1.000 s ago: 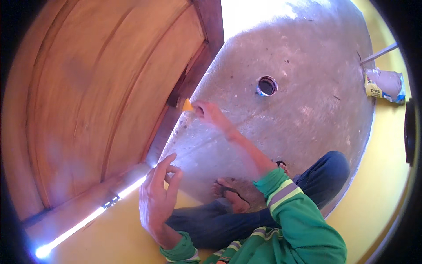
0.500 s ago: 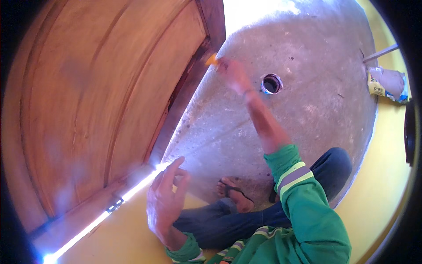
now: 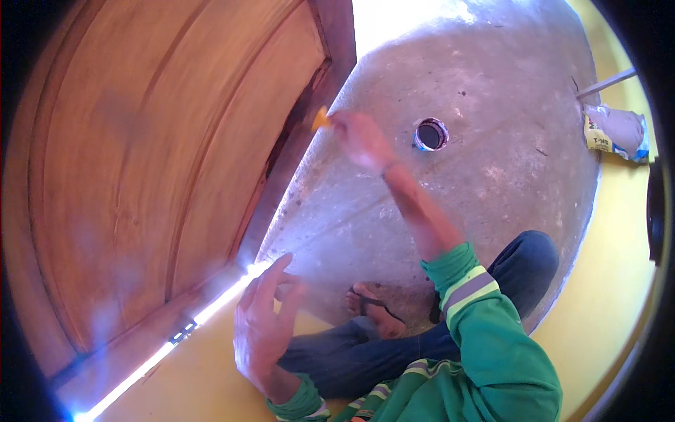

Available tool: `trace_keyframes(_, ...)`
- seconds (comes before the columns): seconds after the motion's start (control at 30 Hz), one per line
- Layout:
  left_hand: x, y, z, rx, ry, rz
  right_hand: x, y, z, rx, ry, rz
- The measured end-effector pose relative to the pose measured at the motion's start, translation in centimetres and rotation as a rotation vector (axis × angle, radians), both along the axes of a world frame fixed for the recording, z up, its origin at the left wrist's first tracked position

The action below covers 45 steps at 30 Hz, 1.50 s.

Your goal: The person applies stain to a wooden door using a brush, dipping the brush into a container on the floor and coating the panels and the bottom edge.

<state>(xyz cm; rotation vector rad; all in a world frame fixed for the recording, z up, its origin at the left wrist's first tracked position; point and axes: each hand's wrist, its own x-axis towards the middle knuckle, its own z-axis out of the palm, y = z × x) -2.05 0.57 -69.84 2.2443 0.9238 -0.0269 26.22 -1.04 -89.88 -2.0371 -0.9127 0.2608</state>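
My right hand is closed around what looks like a small paintbrush, and its yellow part sticks out toward the door. Motion blurs the fingers, and the bristles cannot be made out. Beside the hand is the edge of a brown wooden panelled door, which has a darker strip along that edge. My left hand is raised over my leg near the door's lower edge, its fingers bent and apart, with nothing visible in it. An open can with dark contents stands on the floor, right of my right hand.
The grey concrete floor spreads to a yellow wall on the right. A part-filled plastic bag leans there below a pale stick. Bright light comes through the gap along the door. My sandalled foot rests on the floor.
My right hand has moved left and slightly down along the door edge with the paintbrush. My left hand has hardly moved.
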Motion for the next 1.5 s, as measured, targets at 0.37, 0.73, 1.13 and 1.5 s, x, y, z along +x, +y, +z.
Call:
trace_keyframes(0.37, 0.5, -0.5, -0.3, 0.07, -0.008, -0.031, 4.2, -1.6, -4.2, 0.331, 0.388, -0.312)
trace_keyframes(0.73, 0.4, -0.7, -0.3, 0.031, 0.007, -0.036, 4.4, -2.4, -2.0, 0.239, 0.122, -0.245)
trace_keyframes(1.13, 0.1, -0.3, 0.3, 0.001, 0.002, -0.027, 3.5, -0.1, 0.4, 0.017, -0.123, -0.174)
trace_keyframes(1.5, -0.4, 0.2, -0.1, 0.019, -0.042, -0.08, 2.9, 1.8, -3.0, 0.106, -0.202, -0.299)
